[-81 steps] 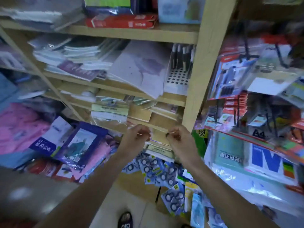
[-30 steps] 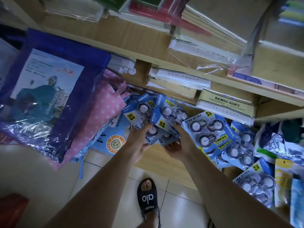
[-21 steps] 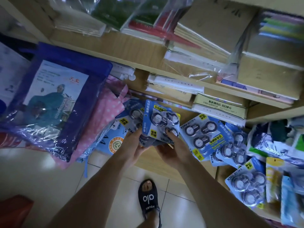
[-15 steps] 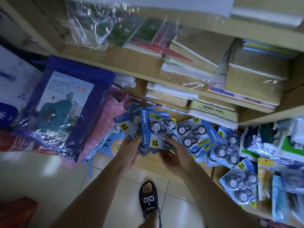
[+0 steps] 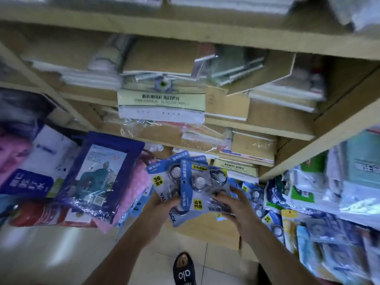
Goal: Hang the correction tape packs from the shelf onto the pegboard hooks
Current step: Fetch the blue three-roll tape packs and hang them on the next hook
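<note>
Both hands grip a fanned bunch of blue blister-carded correction tape packs [image 5: 197, 186] — left hand [image 5: 159, 210] underneath, right hand [image 5: 232, 204] pinching the lower edge — likely gathered for carrying; more packs lie just right.

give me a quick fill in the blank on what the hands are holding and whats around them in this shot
1. Both hands grip a fanned bunch of blue correction tape packs whose yellow labels show the number ____.
2. The left hand holds the bunch from the ____ side.
3. On the tiled floor below, a foot wears a black ____.
4. The right hand has its thumb on the ____ of the packs.

Missing words: 36; left; sandal; front
</note>
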Motion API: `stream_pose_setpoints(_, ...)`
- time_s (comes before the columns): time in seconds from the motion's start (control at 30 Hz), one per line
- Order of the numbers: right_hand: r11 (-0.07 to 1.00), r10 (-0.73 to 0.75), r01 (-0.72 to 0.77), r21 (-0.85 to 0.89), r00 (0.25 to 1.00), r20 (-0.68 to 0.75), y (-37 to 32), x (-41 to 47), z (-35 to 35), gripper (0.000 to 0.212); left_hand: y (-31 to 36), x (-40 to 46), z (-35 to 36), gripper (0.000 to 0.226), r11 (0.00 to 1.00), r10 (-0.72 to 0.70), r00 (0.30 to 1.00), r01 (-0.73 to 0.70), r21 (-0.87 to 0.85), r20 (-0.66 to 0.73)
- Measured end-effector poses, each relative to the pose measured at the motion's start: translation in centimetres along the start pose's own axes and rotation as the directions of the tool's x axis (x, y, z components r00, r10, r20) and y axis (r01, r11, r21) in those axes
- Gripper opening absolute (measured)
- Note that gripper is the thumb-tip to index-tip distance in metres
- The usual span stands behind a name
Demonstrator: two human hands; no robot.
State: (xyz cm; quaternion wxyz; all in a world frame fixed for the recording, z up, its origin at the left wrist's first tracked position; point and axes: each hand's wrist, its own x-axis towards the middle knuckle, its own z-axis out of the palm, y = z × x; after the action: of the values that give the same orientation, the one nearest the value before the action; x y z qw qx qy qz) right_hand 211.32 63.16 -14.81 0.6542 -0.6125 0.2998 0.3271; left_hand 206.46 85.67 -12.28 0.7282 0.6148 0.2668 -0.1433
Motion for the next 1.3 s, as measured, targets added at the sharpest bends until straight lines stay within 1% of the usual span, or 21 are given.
stream_pose_setpoints(0.07, 0.998, -0.054, 0.054, -0.037, 0.999, 0.001, -2.5, -2.6, -1.3, 0.091, 2.8, -1.7, 1.9, 0.04, 0.999, 0.052, 0.997, -0.051, -0.01, 0.064)
stream_pose_setpoints(0.1, 0.995, -0.076, 0.077, -0.065, 0.997, 0.02, -3.8, -3.9, -2.0, 0.105, 4.3, -2.6, 3.0, 0.044, 0.997, 0.082, 0.993, -0.081, -0.012, 0.089)
stream_pose_setpoints(0.13, 0.99, -0.103, 0.106, -0.095, 0.994, 0.037, -5.1, -5.4, -2.8, 0.113, 5.7, -3.5, 4.1, 0.047, 0.994, 0.107, 0.987, -0.107, -0.004, 0.124)
stream_pose_setpoints(0.2, 0.977, -0.166, 0.173, -0.128, 0.984, 0.061, -8.0, -8.8, -4.5, 0.111, 8.4, -5.2, 6.1, 0.046, 0.993, 0.12, 0.976, -0.122, 0.0, 0.183)
stream_pose_setpoints(0.27, 0.962, -0.218, 0.232, -0.142, 0.97, 0.11, -10.3, -12.2, -6.2, 0.096, 11.0, -7.1, 8.0, 0.039, 0.99, 0.122, 0.964, -0.135, 0.041, 0.236)
stream_pose_setpoints(0.33, 0.951, -0.257, 0.27, -0.154, 0.962, 0.097, -12.1, -14.6, -8.2, 0.076, 13.5, -8.9, 9.9, 0.033, 0.984, 0.116, 0.959, -0.147, 0.103, 0.26)
stream_pose_setpoints(0.37, 0.947, -0.272, 0.281, -0.158, 0.959, 0.074, -13.0, -15.6, -9.1, 0.074, 14.8, -9.8, 11.0, 0.034, 0.977, 0.125, 0.951, -0.168, 0.134, 0.284)
stream_pose_setpoints(0.53, 0.901, -0.416, 0.418, -0.119, 0.908, 0.039, -16.0, -20.1, -13.3, 0.11, 18.8, -11.6, 14.9, 0.043, 0.939, 0.187, 0.901, -0.281, 0.198, 0.392)
stream_pose_setpoints(0.6, 0.872, -0.477, 0.475, -0.113, 0.879, 0.015, -17.5, -22.1, -14.4, 0.116, 20.4, -12.4, 16.9, 0.053, 0.908, 0.246, 0.863, -0.365, 0.207, 0.441)
stream_pose_setpoints(0.63, 0.857, -0.502, 0.499, -0.127, 0.865, 0.009, -18.2, -23.1, -15.0, 0.11, 21.2, -13.0, 17.9, 0.059, 0.892, 0.269, 0.845, -0.4, 0.209, 0.463)
stream_pose_setpoints(0.67, 0.839, -0.529, 0.524, -0.148, 0.848, 0.005, -18.8, -24.0, -15.5, 0.096, 21.7, -13.3, 18.8, 0.066, 0.876, 0.289, 0.819, -0.435, 0.209, 0.495)
stream_pose_setpoints(0.7, 0.832, -0.539, 0.531, -0.161, 0.842, -0.013, -19.2, -25.1, -15.9, 0.085, 22.4, -13.9, 19.9, 0.068, 0.858, 0.31, 0.798, -0.469, 0.21, 0.517)
stream_pose_setpoints(0.73, 0.826, -0.551, 0.539, -0.164, 0.834, -0.038, -19.5, -25.7, -16.5, 0.081, 22.9, -14.0, 20.8, 0.065, 0.84, 0.327, 0.779, -0.499, 0.214, 0.535)
stream_pose_setpoints(0.8, 0.802, -0.586, 0.555, -0.222, 0.803, -0.11, -20.1, -26.9, -17.7, 0.087, 23.7, -14.6, 22.9, 0.056, 0.819, 0.338, 0.747, -0.533, 0.212, 0.572)
stream_pose_setpoints(0.87, 0.779, -0.614, 0.563, -0.275, 0.773, -0.157, -20.6, -28.2, -19.1, 0.088, 24.8, -15.5, 25.0, 0.054, 0.802, 0.355, 0.713, -0.565, 0.195, 0.605)
stream_pose_setpoints(0.97, 0.78, -0.625, 0.597, -0.19, 0.759, -0.183, -21.4, -30.5, -21.0, 0.068, 26.3, -16.9, 28.0, 0.063, 0.798, 0.395, 0.662, -0.59, 0.119, 0.637)
stream_pose_setpoints(1.03, 0.756, -0.655, 0.633, -0.167, 0.732, -0.188, -22.0, -31.8, -22.0, 0.077, 27.0, -17.7, 30.0, 0.067, 0.785, 0.424, 0.637, -0.614, 0.09, 0.644)
stream_pose_setpoints(1.07, 0.737, -0.676, 0.653, -0.173, 0.712, -0.192, -22.2, -32.3, -22.6, 0.082, 27.2, -18.0, 31.2, 0.071, 0.78, 0.444, 0.638, -0.621, 0.079, 0.629)
stream_pose_setpoints(1.1, 0.719, -0.695, 0.673, -0.175, 0.692, -0.194, -22.5, -33.0, -23.1, 0.079, 27.6, -18.4, 32.3, 0.07, 0.779, 0.471, 0.652, -0.624, 0.067, 0.594)
stream_pose_setpoints(1.17, 0.67, -0.74, 0.731, -0.126, 0.648, -0.179, -23.0, -34.6, -24.1, 0.058, 28.5, -19.2, 34.5, 0.058, 0.759, 0.536, 0.663, -0.65, 0.046, 0.522)
stream_pose_setpoints(1.3, 0.597, -0.787, 0.802, -0.032, 0.577, -0.219, -24.4, -36.6, -27.6, 0.033, 30.6, -20.6, 38.4, 0.042, 0.682, 0.584, 0.604, -0.727, 0.076, 0.543)
